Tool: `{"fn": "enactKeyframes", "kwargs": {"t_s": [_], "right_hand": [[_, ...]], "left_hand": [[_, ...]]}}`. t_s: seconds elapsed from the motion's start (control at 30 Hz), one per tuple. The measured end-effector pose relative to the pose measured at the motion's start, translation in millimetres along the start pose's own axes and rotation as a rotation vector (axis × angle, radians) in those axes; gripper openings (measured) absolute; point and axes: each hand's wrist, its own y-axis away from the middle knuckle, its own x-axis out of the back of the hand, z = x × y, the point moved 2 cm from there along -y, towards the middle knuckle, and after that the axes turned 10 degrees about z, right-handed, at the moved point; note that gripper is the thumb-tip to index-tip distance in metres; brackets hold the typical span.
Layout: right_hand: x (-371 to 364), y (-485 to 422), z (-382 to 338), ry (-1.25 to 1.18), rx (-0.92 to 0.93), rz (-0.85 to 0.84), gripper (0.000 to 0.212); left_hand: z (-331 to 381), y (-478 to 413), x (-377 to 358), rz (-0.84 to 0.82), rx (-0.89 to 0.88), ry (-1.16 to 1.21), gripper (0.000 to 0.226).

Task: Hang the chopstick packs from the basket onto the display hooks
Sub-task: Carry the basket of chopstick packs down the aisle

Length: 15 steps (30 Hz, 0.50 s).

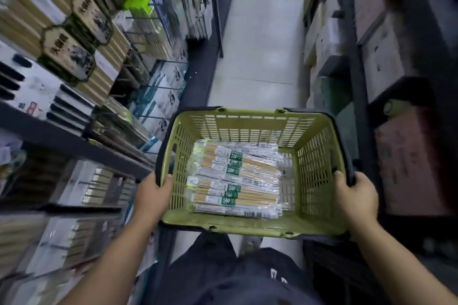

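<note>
I grip the basket rims with both hands: left, right. Packs fill its left side; I judge them light, slippery, best pinched at the header.

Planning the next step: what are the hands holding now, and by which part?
Both hands hold the green basket: the left hand grips its left rim, the right hand its right rim. The chopstick packs lie inside, unheld.

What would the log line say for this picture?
left hand: holds basket | right hand: holds basket | chopstick packs: lying in basket | display hooks: to the left
</note>
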Motion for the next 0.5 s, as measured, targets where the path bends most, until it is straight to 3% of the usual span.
{"fn": "enactKeyframes", "kwargs": {"t_s": [0.3, 0.5], "right_hand": [[-81, -149, -154, 0.040, 0.209, -0.133, 0.031], [-157, -223, -253, 0.005, 0.322, -0.230, 0.018]], "left_hand": [[59, -114, -34, -0.067, 0.208, 0.093, 0.034], [91, -185, -50, 0.001, 0.323, 0.093, 0.032]]}}
